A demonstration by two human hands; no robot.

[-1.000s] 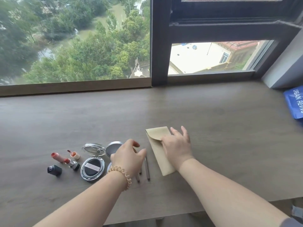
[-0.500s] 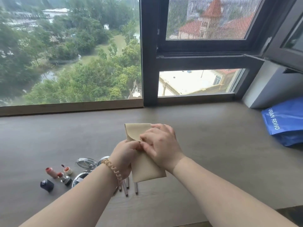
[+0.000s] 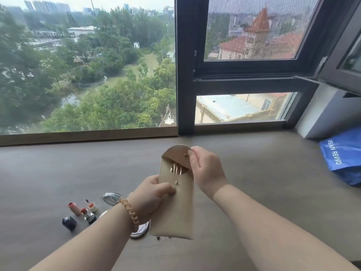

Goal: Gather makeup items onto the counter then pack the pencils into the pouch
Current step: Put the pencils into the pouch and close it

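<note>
left hand (image 3: pixel 151 194): pinching the tan pouch (image 3: pixel 175 208) body, lifted off the counter (image 3: pixel 263 173)
right hand (image 3: pixel 207 169): fingertips nipping its flap (image 3: pixel 176 155) open

**Obscured and cropped items**

Pouch (image 3: pixel 175 208): its left edge sits behind the left hand (image 3: pixel 150 198).
Compact (image 3: pixel 139 229), at 7 o'clock of the pouch: mostly behind the left wrist.
Pencils: not discernible.
Blue bag (image 3: pixel 343 153), at 3 o'clock: cropped by the frame edge.
Gold objects (image 3: pixel 176 170) in the pouch mouth: too small to identify.
</note>
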